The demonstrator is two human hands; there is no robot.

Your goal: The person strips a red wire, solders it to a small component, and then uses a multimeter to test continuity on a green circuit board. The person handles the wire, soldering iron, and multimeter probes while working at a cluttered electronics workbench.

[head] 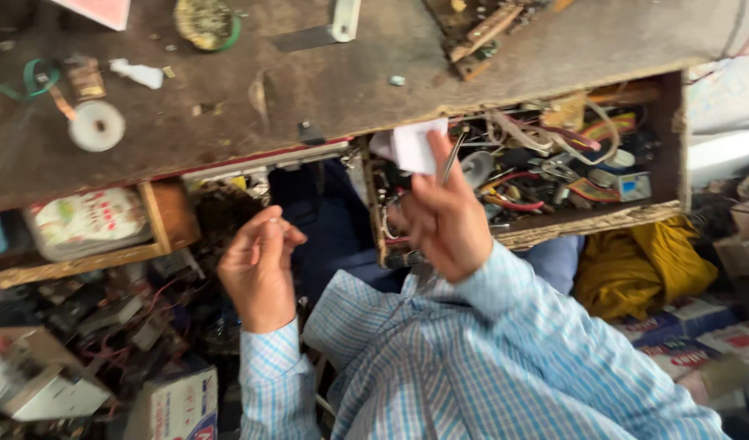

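A scarred wooden worktop (350, 81) runs across the far side. On it, toward the left, lies a round white tape roll (96, 125). Under its right end an open wooden drawer (590, 218) juts out, filled with tangled wires and small tools (546, 163). A crumpled yellow cloth (643, 265) lies below the drawer, right of the sleeves.

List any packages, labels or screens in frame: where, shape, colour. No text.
Plastic packet: left wooden tray, soft white-green pouch with red print.
White box: bottom left, cardboard, red print.
Grey-white carton: far bottom left, boxy, blurred.
Printed cartons: bottom right under yellow cloth, white, blue and red.
White paper: in right hand, small, with thin metal tool.
No screens.
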